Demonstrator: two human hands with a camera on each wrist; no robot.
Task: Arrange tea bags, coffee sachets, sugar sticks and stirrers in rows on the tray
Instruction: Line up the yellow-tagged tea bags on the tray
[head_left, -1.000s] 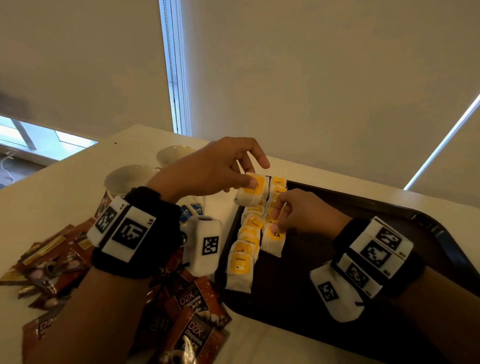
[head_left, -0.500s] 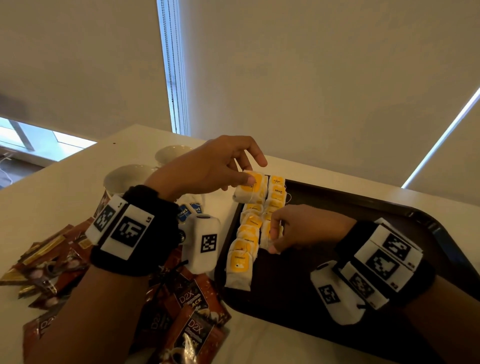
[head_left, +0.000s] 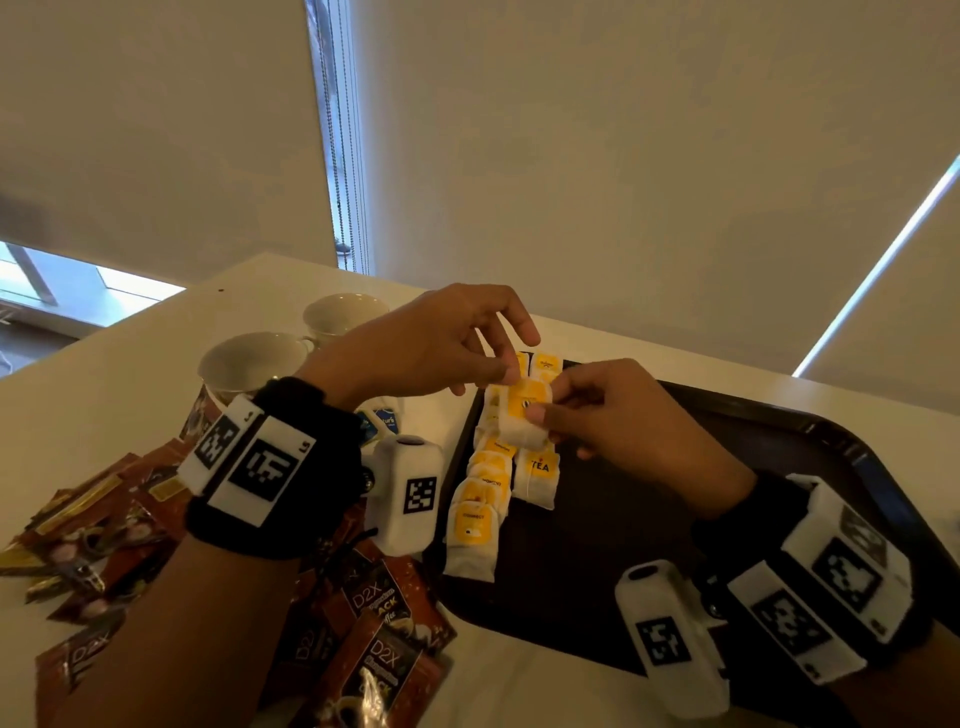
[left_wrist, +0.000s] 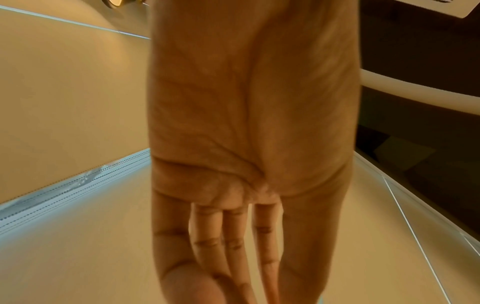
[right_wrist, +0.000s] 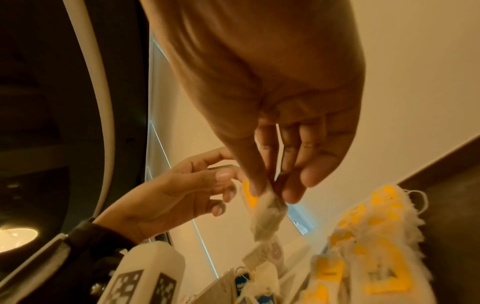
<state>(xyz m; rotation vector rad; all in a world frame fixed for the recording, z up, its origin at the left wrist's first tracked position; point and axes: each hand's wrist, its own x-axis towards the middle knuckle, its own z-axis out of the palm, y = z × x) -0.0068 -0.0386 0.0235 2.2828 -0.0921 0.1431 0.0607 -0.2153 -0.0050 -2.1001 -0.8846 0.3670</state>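
My right hand (head_left: 545, 402) pinches a white tea bag with a yellow tag (head_left: 522, 421) between thumb and fingers and holds it just above the far end of the rows; the right wrist view shows the bag (right_wrist: 267, 218) hanging from the right hand (right_wrist: 270, 195). Close on its left my left hand (head_left: 511, 356) hovers with loose fingers, thumb tip by the bag's upper corner; its fingers (left_wrist: 233, 246) look straight and bare. Two rows of tea bags lie along the left side of the dark tray (head_left: 831, 441): the left row (head_left: 480, 499) and the right row (head_left: 537, 467).
Reddish coffee sachets (head_left: 379, 623) lie heaped on the white table left of the tray, more of them (head_left: 88, 530) further left. Two white cups (head_left: 249, 358) (head_left: 343, 312) stand behind them. Blue-tagged packets (head_left: 379, 421) lie beside the tray's left edge. The tray's right part (head_left: 649, 545) is bare.
My right hand left the right row and rose to pinch the tea bag that the left hand was holding. The left hand's fingers have loosened around it.
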